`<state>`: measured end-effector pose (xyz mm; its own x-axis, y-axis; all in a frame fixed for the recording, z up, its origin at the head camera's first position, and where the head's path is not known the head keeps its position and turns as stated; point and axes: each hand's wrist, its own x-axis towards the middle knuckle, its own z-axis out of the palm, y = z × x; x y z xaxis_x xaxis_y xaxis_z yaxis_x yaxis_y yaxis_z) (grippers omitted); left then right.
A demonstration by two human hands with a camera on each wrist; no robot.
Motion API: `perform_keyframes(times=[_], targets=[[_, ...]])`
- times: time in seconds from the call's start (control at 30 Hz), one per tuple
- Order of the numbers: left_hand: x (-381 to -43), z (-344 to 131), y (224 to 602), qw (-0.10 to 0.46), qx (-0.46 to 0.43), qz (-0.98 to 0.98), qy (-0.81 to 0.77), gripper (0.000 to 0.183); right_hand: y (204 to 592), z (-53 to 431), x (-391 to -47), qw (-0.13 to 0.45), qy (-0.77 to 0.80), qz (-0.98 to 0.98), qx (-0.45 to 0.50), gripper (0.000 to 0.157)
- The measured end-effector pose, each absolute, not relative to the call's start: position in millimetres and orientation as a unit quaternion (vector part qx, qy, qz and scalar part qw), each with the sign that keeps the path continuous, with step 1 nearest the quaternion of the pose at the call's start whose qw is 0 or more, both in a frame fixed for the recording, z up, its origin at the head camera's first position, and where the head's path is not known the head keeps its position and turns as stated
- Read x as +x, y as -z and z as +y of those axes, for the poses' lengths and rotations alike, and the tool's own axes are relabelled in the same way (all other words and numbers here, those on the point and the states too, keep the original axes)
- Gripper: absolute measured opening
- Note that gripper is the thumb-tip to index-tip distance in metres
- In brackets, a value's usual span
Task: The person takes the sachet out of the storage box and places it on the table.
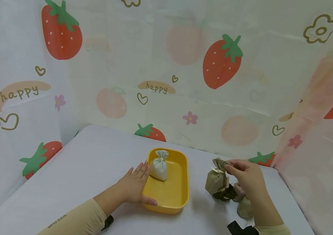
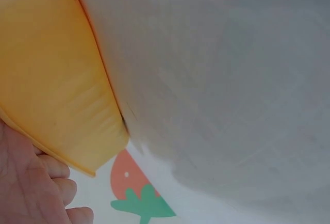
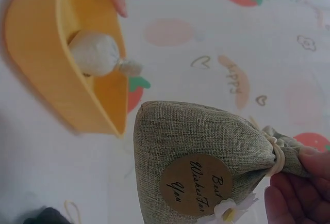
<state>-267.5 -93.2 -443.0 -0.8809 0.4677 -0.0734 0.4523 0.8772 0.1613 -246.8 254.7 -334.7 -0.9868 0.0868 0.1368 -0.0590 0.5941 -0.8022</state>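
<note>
My right hand (image 1: 247, 176) pinches the gathered top of a brown-green cloth drawstring pouch (image 1: 217, 180), held up off the table. In the right wrist view the pouch (image 3: 191, 157) shows a round "Best Wishes For You" label and a white flower. A yellow rectangular tray (image 1: 184, 195) stands left of it. Inside the tray, toward its far left side, a white pouch (image 1: 159, 169) sits tied at the neck. Along the tray's left rim rests my left hand (image 1: 134, 184), its fingers straight and the thumb at the near corner.
Below and behind the right hand, several more pouches lie on the table: a dark one (image 1: 226, 193), a pinkish one (image 1: 238, 192) and an olive one (image 1: 244, 208). Strawberry-printed cloth walls (image 1: 160, 111) stand at the back and both sides of the white table (image 1: 102, 153).
</note>
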Motion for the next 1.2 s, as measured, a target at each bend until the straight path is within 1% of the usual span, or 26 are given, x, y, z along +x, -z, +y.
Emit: perform_keyframes(times=[0.2, 0.43, 0.63, 0.97, 1.03, 1.2], targets=[[-266.5, -93.4, 442.6, 0.053, 0.239, 0.967, -0.066, 0.123, 341.6, 268.7, -236.6, 0.075, -0.459, -0.885, -0.028, 0.044], [-267.3, -93.2, 443.6, 0.054, 0.241, 0.967, -0.068, 0.123, 349.3, 283.0, -226.7, 0.087, -0.466, -0.879, -0.051, 0.045], [-267.0, -93.6, 443.5, 0.052, 0.24, 0.967, -0.065, 0.124, 353.8, 292.9, -220.2, 0.083, -0.481, -0.871, -0.061, 0.048], [-265.5, -93.6, 441.4, 0.05, 0.24, 0.967, -0.072, 0.125, 362.5, 311.9, -214.4, 0.07, -0.464, -0.879, -0.09, 0.047], [-265.7, -93.3, 442.1, 0.049, 0.241, 0.967, -0.073, 0.125, 363.2, 316.2, -213.0, 0.062, -0.461, -0.879, -0.102, 0.05], [-265.7, -93.1, 441.8, 0.05, 0.241, 0.966, -0.074, 0.125, 365.8, 326.3, -208.9, 0.042, -0.466, -0.875, -0.123, 0.063]])
